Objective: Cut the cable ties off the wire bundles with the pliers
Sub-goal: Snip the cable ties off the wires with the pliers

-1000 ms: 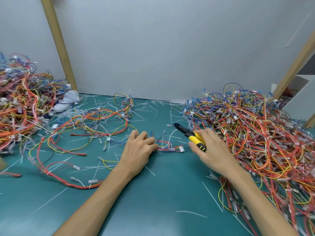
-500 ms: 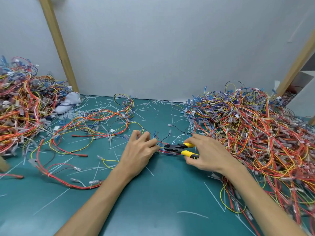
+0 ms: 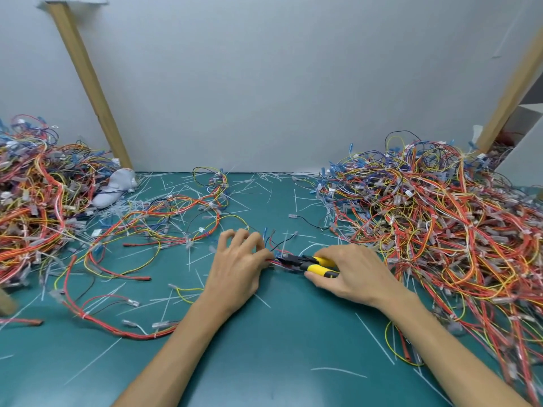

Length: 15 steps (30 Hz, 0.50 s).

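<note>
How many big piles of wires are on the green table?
2. The left pile lies at the table's left edge; the right pile spreads beside the right hand. Between them sprawl looser wires.

We have one wide-angle view, from a camera worn on the head. We look forward and down over the desk (image 3: 264, 362) toward the back wall (image 3: 279, 83), from close in: the left hand (image 3: 238, 268) and the right hand (image 3: 355, 274) sit just below mid-frame, and the desk fills the lower part.
</note>
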### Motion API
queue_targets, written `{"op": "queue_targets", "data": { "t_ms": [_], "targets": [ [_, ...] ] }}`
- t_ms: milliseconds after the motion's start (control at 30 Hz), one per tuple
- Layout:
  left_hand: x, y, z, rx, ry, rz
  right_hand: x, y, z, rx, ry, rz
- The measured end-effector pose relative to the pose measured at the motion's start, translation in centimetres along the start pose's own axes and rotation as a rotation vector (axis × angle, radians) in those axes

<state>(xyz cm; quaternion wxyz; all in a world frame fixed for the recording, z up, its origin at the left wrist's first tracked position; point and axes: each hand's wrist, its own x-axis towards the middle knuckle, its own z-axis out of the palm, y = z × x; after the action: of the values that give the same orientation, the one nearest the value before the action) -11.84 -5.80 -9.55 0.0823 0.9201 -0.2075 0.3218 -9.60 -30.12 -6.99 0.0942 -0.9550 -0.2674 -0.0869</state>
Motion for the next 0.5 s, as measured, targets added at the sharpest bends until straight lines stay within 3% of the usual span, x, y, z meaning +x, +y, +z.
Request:
{"op": "queue_targets", "data": {
  "t_ms": [100,200,500],
  "targets": [
    [-0.6,0.5,0.2,-0.272,-0.126,-0.215,0.3,0.1,-0.4,0.128,-0.059,0.076],
    [-0.4,0.3,0.1,-0.389,-0.111,-0.286,0.5,0.0,-1.1,0.252,-0.171,0.087],
    [0.4,0.2,-0.2,-0.168,-0.022,-0.031,0.7,-0.2,-2.3,0.693,-0.5,0.182]
  ]
}}
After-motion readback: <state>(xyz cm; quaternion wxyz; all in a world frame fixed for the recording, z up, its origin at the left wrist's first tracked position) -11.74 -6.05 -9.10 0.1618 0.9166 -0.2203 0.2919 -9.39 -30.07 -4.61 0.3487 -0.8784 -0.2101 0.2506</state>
